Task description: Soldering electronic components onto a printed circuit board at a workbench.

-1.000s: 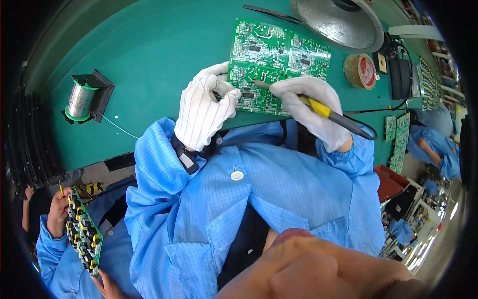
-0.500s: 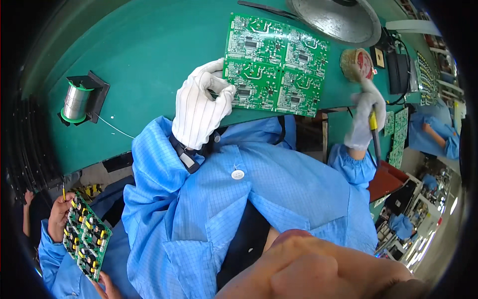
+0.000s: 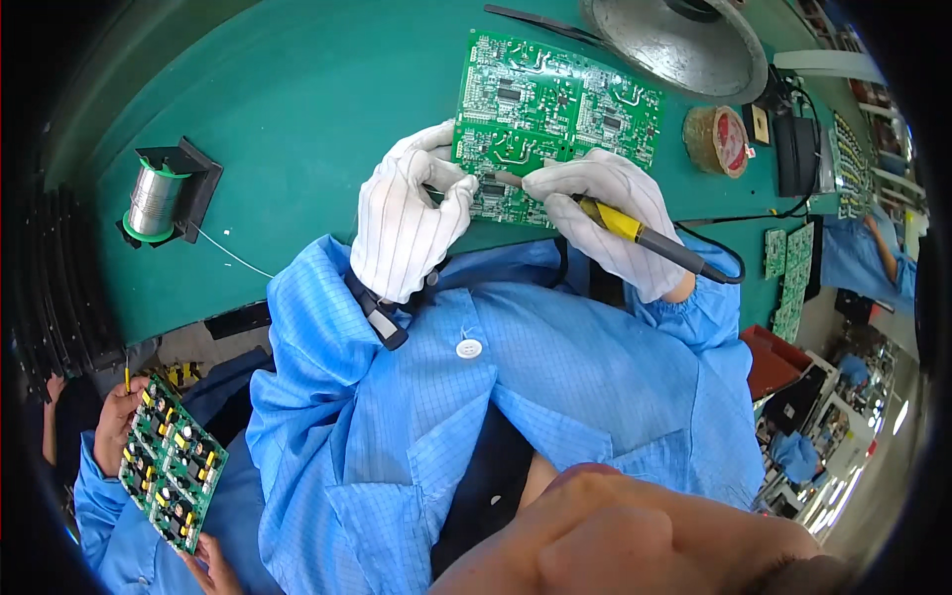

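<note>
A green circuit board panel (image 3: 531, 109), divided into sections, lies on the green work surface. My right hand (image 3: 620, 213), in a white striped glove, grips a soldering iron (image 3: 620, 223) with a yellow and dark handle. Its tip is over the lower left section, close to my left fingertips. My left hand (image 3: 407, 218), also gloved, rests at the panel's lower left edge with thumb and finger pinched over it; what they hold is too small to make out. From a spool of solder wire (image 3: 154, 203) at the left, a thin wire runs toward my left sleeve.
A roll of tape (image 3: 716, 141) and a round metal dish-like part (image 3: 684, 50) stand at the far right. Tweezers (image 3: 540, 24) lie behind the panel. More boards (image 3: 793, 278) lie at right. At lower left, another person holds a populated board (image 3: 174, 461).
My right hand has swung left from beside the tape roll, bringing the soldering iron over the panel. My left hand stays at the panel's edge.
</note>
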`<state>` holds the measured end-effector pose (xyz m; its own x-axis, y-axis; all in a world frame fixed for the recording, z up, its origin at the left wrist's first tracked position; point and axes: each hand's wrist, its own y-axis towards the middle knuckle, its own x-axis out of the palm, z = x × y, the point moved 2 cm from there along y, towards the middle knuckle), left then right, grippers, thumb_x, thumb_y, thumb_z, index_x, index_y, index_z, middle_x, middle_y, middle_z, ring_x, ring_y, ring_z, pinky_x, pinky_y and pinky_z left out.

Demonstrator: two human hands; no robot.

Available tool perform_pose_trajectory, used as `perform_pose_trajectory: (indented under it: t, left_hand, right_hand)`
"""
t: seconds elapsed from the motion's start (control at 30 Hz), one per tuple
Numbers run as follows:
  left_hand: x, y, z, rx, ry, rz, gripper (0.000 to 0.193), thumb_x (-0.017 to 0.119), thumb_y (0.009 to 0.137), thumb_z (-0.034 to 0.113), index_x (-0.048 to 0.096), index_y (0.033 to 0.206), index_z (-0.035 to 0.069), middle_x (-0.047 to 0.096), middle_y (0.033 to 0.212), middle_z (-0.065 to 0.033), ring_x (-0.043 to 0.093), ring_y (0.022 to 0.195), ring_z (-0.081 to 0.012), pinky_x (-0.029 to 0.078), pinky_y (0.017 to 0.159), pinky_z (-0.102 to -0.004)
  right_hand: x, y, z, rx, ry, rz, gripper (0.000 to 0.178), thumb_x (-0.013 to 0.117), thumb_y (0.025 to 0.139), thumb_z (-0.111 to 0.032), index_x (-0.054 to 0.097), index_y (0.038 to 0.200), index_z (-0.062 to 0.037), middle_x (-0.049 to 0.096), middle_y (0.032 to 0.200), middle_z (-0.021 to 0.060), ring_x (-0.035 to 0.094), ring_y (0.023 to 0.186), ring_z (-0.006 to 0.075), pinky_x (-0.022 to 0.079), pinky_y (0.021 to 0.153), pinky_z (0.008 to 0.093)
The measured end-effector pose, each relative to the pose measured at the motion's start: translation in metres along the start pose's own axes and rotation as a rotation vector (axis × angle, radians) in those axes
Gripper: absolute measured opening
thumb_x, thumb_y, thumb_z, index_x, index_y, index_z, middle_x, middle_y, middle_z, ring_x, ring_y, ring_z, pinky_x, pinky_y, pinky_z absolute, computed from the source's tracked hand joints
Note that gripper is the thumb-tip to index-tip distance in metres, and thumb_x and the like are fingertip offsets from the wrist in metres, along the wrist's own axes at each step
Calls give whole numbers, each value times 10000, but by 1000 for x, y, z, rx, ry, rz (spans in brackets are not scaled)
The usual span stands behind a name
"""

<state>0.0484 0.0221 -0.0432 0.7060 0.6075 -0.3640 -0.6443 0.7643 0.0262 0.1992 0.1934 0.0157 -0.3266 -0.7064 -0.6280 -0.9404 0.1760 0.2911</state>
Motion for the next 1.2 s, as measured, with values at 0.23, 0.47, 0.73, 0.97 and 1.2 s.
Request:
perform_pose_trajectory:
  t: [0.23,0.47,0.73,0.97,1.2]
  left_hand:
    - [-1,-1,-2,60,-1,25,138,739,815,95,621,875,57,695,1274,-164,685,1094,-343,544,910,-443]
    - [-1,0,-2,27,-19,14,129,736,822,96,620,867,59,697,1270,-170,684,1102,-342,541,920,-444]
    - [-2,0,1,31,-4,11,117,733,826,103,623,838,66,697,1274,-169,678,1120,-335,534,938,-444]
    - [-1,0,-1,9,-4,17,103,734,826,114,642,847,72,701,1270,-157,676,1135,-313,542,920,-423]
    - [1,0,-4,51,-12,54,107,748,825,129,669,864,68,709,1248,-153,678,1134,-306,549,913,-417]
  right_hand:
    - [-5,8,3,-5,17,-77,188,771,896,-147,731,1073,-97,753,945,33,668,777,210,527,742,335]
    - [-5,10,4,-8,21,-76,175,778,892,-151,739,1056,-106,757,964,11,668,771,213,526,742,337]
    - [-9,8,2,59,87,-46,155,738,910,-100,728,1062,-70,761,987,59,689,814,199,540,764,342]
    - [-38,-55,27,197,230,430,288,620,964,-57,648,1238,27,717,1103,120,624,791,107,512,700,253]
    - [-76,-85,53,347,-393,622,303,580,963,-20,689,1243,24,721,1110,114,633,809,131,525,724,300]
